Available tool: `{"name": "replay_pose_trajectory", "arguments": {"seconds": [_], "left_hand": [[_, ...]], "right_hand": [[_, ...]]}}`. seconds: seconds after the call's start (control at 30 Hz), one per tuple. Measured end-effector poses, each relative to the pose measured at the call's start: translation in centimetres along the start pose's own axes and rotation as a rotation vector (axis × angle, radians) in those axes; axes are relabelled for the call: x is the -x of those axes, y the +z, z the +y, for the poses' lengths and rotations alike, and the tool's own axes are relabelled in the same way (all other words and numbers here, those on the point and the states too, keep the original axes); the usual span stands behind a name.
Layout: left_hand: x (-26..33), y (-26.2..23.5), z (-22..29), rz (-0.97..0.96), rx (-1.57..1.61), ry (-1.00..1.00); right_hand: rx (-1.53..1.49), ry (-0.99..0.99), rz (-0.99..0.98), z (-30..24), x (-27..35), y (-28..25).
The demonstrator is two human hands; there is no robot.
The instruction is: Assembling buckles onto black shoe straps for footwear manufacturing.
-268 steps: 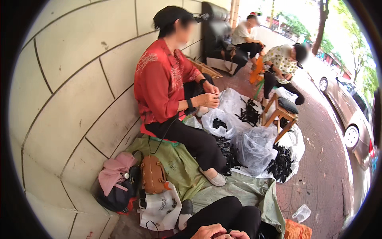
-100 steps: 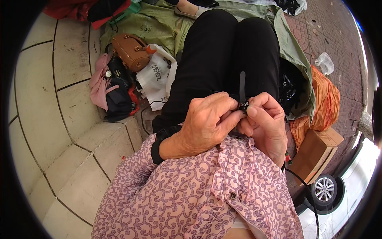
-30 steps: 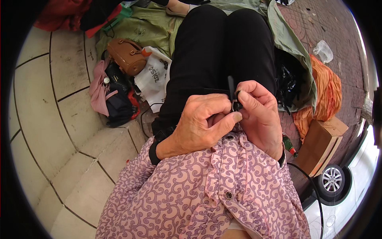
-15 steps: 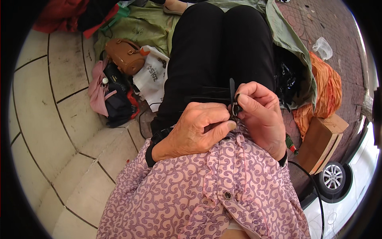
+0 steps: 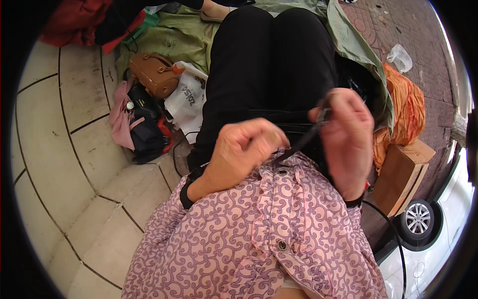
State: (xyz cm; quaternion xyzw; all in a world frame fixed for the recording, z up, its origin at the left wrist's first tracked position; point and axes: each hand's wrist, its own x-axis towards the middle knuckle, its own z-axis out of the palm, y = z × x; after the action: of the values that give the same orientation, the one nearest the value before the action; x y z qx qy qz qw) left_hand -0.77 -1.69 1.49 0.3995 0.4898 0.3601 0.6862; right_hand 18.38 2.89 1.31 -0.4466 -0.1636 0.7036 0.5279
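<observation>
I sit with my black-trousered legs (image 5: 269, 65) stretched out and both hands over my lap. A thin black strap (image 5: 304, 139) with a small metal clip at its upper end runs slanted between my hands. My left hand (image 5: 244, 154) is closed around the strap's lower end, near my pink patterned shirt (image 5: 259, 239). My right hand (image 5: 346, 139) pinches the upper end with the clip between thumb and fingers. The hands are a little apart, and the strap is stretched between them.
A brown handbag (image 5: 154, 74), a white printed bag (image 5: 186, 102) and a pink and black bundle (image 5: 134, 124) lie to my left by the tiled wall (image 5: 55, 139). An orange bag (image 5: 406, 109), a cardboard box (image 5: 401, 174) and a white car's wheel (image 5: 417, 219) are on my right.
My hands have drawn apart: the right hand moved right and up with the clip end, and the strap now slants between the hands instead of standing upright.
</observation>
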Motion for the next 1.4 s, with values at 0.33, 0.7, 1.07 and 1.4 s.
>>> {"name": "replay_pose_trajectory", "arguments": {"seconds": [0.33,0.7,1.07,1.4], "left_hand": [[-1.8,-0.5,-0.6,-0.075,0.896,-0.167],[-2.1,-0.1,-0.2,-0.124,0.865,-0.099],[-1.1,-0.1,-0.6,0.039,0.72,-0.155],[-0.8,-0.5,-0.1,0.027,0.406,-0.138]], "right_hand": [[0.799,-0.684,0.483,-3.7,-0.6,-6.2],[1.171,-0.691,-0.595,1.8,0.2,1.6],[1.002,-0.561,-0.454,1.0,-0.2,1.5],[0.704,-0.287,-0.285,-0.5,0.1,1.6]]}}
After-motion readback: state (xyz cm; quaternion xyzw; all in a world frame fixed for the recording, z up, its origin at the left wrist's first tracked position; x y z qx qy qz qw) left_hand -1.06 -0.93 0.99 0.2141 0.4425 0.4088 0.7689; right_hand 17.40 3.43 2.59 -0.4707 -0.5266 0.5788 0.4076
